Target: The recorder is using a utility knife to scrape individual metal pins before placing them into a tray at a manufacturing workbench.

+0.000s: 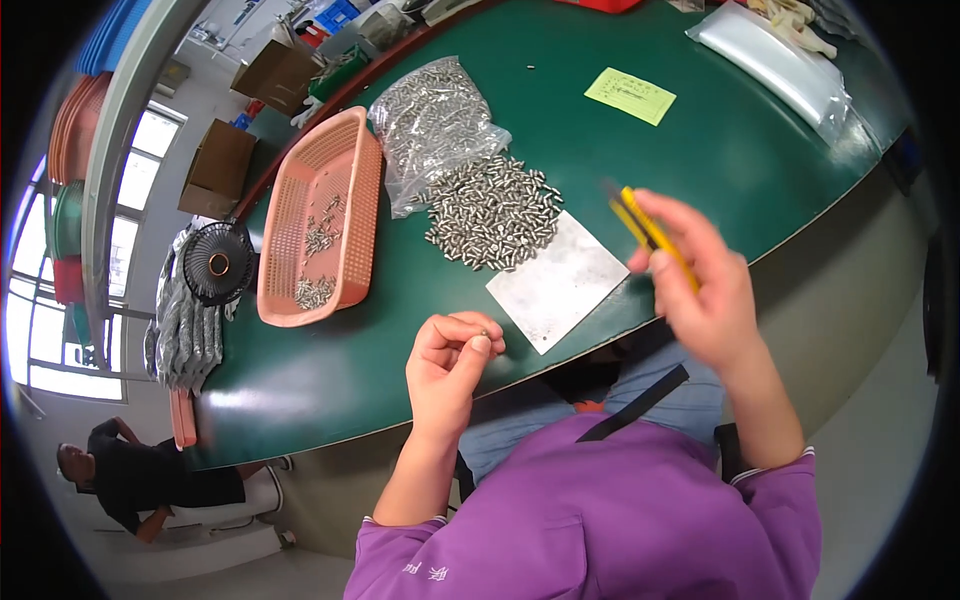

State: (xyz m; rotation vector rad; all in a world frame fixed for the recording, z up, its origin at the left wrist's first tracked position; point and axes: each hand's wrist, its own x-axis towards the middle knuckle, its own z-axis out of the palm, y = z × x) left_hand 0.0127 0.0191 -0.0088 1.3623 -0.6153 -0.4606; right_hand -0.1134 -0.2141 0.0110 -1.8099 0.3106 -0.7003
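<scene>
Left hand (450, 365), just off centre toward 7 o'clock, has thumb and forefinger pressed together at the tips — pinching what looks like one small metal part (485, 334), mostly hidden by the fingers. Over at 3 o'clock, right hand (700, 285) has its fingers closed round a yellow tool (650, 233), tip angled up toward 11 and too blurred to make out. So the step in hand, by my reading, is handling a single part, tool at the ready; tip and part are well apart, nothing meeting yet. The rest of the parts lie in a loose pile (495, 215) just above centre at 12 o'clock, its lower right edge on the white sheet (565, 285); behind it, between 11 and 12, sits the clear bag (430, 120), full of more. The pink basket (362, 240), between 9 and 10, holds two small heaps, and a yellow card (630, 95) lies out at 1 o'clock. What does the next move call for? Any working of tool on part, I'd judge, needs a steady pinch, the part's end showing past the fingertips, and that tip brought in slowly — a piece this small could slip away easily.
</scene>
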